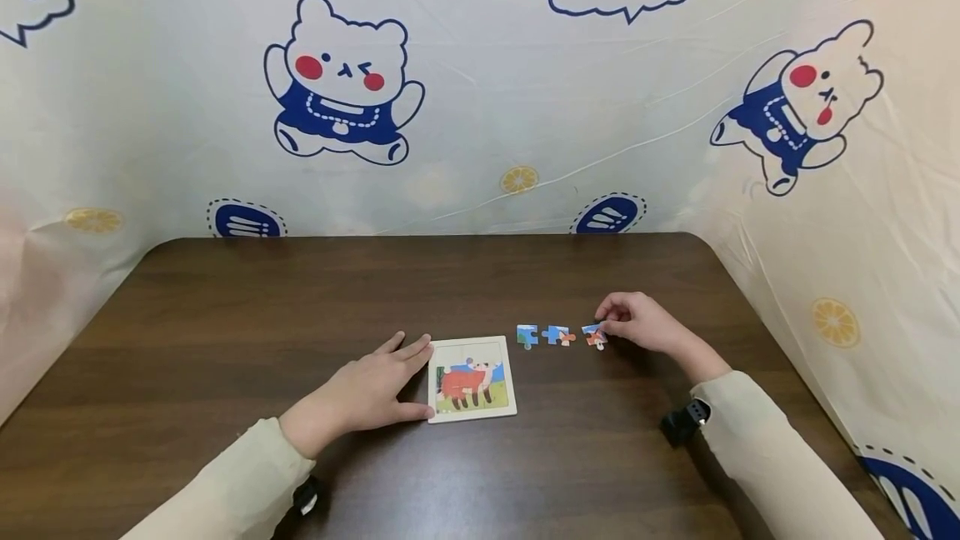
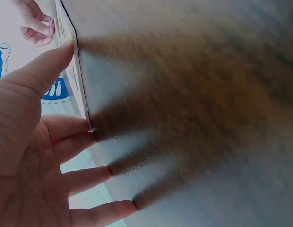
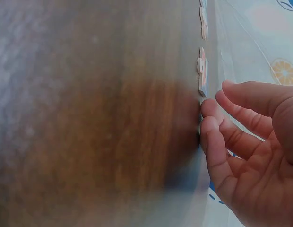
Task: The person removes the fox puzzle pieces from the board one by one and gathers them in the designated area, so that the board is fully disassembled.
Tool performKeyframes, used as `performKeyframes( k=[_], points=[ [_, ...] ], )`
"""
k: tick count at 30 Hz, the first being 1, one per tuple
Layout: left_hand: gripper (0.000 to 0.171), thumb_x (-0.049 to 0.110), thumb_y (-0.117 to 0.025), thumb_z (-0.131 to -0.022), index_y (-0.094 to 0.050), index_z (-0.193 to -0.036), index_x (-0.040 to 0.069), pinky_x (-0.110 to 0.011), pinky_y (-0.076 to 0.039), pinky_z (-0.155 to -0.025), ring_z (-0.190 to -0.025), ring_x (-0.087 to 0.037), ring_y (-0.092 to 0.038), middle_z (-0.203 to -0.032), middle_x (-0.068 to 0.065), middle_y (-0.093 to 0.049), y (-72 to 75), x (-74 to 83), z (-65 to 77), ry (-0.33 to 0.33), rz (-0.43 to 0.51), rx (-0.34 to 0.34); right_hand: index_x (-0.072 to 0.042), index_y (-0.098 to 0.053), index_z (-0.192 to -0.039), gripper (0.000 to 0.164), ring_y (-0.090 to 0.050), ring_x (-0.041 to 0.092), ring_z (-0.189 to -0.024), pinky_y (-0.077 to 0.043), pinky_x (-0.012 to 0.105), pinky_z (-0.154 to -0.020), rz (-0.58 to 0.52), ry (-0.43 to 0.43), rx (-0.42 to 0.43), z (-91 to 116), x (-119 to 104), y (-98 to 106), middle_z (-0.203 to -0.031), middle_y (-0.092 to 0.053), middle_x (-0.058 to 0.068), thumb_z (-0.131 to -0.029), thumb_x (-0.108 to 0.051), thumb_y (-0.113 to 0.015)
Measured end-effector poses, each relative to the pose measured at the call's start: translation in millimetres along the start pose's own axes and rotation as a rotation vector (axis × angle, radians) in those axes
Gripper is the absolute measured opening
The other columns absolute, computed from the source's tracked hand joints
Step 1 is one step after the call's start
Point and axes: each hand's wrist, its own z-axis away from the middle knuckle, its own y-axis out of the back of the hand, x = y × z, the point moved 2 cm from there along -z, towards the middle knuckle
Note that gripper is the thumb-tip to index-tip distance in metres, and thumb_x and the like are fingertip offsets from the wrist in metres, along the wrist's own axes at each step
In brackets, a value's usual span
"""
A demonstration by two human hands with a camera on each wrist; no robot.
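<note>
A square puzzle board (image 1: 474,417) with a pale rim and a red fox-like animal picture lies flat on the table. My left hand (image 1: 372,386) rests at its left side, fingers spread, thumb and fingertips against the edge. To the board's right, three loose jigsaw pieces lie in a row: a blue-green piece (image 1: 527,336), a blue-orange piece (image 1: 558,335) and an orange-blue piece (image 1: 592,336). Beside the last one is my right hand (image 1: 647,325), its fingers loosely bent, fingertips down by the piece. In the right wrist view the thumb stands apart from that piece (image 3: 203,75).
The brown wooden table (image 1: 225,307) has rounded far corners. Behind it and along its right side hangs a pale curtain (image 1: 480,90) printed with cartoon bears and orange slices. A dark band with a small device (image 1: 684,422) sits at the right wrist.
</note>
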Motion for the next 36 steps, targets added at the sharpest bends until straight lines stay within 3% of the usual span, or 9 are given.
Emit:
performKeyframes(
  k=[12, 28, 36],
  points=[
    [0.087, 0.055, -0.071, -0.086, -0.038, -0.154, 0.011, -0.063, -0.050, -0.091, -0.150, -0.042, -0.025, -0.163, -0.006, -0.032, 1.1, -1.8, 0.3, 0.006, 0.005, -0.006, 0.003, -0.067, -0.100, 0.012, -0.052, 0.014, -0.069, -0.045, 0.024, -0.060, -0.034, 0.028, 0.009, -7, -17, -3, -0.081, -0.064, 0.009, -0.092, -0.006, -0.067],
    [0.087, 0.054, -0.071, -0.086, -0.039, -0.153, 0.010, -0.063, -0.050, -0.091, -0.149, -0.042, -0.027, -0.162, -0.006, -0.033, 0.8, -1.1, 1.5, -0.002, 0.011, -0.001, 0.000, -0.068, -0.102, 0.012, -0.052, 0.016, -0.073, -0.045, 0.025, -0.066, -0.052, 0.089, -0.038, -38, -64, -35, -0.085, -0.065, 0.008, -0.094, -0.008, -0.066],
    [0.087, 0.054, -0.071, -0.086, -0.039, -0.153, 0.010, -0.063, -0.048, -0.093, -0.149, -0.042, -0.027, -0.162, -0.006, -0.033, 1.1, -1.5, 2.0, -0.003, 0.015, 0.007, -0.003, -0.069, -0.103, 0.012, -0.053, 0.013, -0.073, -0.047, 0.026, -0.070, -0.029, 0.130, -0.107, -54, -90, -55, -0.085, -0.065, 0.005, -0.095, -0.011, -0.065]
  ],
)
